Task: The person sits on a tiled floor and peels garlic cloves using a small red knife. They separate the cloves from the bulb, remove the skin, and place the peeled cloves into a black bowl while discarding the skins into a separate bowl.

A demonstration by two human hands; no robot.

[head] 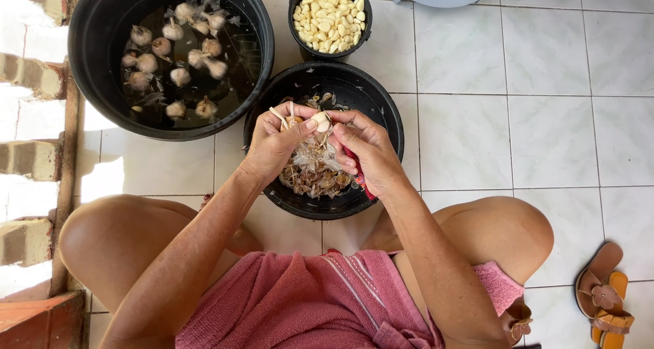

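A wide round black tub [88,56] of dark water, with papery whole garlic bulbs [178,49] afloat, was recorded up and left of the middle basin. The middle basin [392,128], round, black and smooth-walled, was found heaped with dry, flaky garlic skins [313,172]. A small black bowl [297,32] of glossy pale peeled cloves [330,15] was set just above that basin. Over the basin, a garlic clove [321,121] was pinched between the left hand [272,145] and the right hand [368,148]; a red-handled tool [361,179], barely visible, was clasped in the right palm.
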